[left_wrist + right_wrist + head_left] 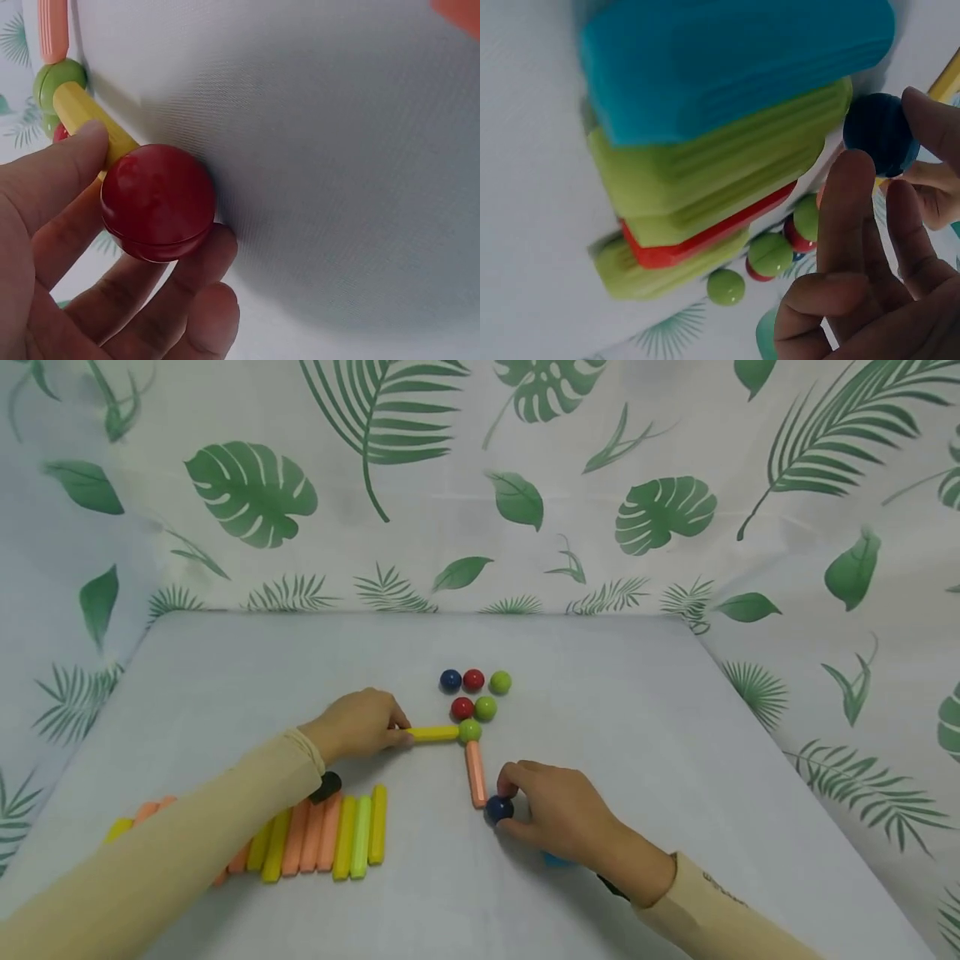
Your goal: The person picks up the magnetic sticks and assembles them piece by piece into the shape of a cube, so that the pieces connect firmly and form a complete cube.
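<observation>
My left hand [362, 724] grips a yellow stick [435, 734] between thumb and fingers. A red ball [159, 201] sits on the stick's near end, plain in the left wrist view but hidden by the hand in the head view. The stick's other end meets a green ball [470, 732], and from that ball an orange stick [476, 774] runs toward me. My right hand [562, 806] pinches a dark blue ball [499, 810] with thumb and fingertips at the orange stick's near end; whether the two are joined, I cannot tell.
Loose red, green and blue balls [473, 680] lie beyond the green ball. A row of yellow, orange and green sticks [361, 837] lies at left, partly under my left forearm. Beside my right hand lie blue [735, 67], green [720, 157] and red sticks [705, 232], mostly hidden from the head view.
</observation>
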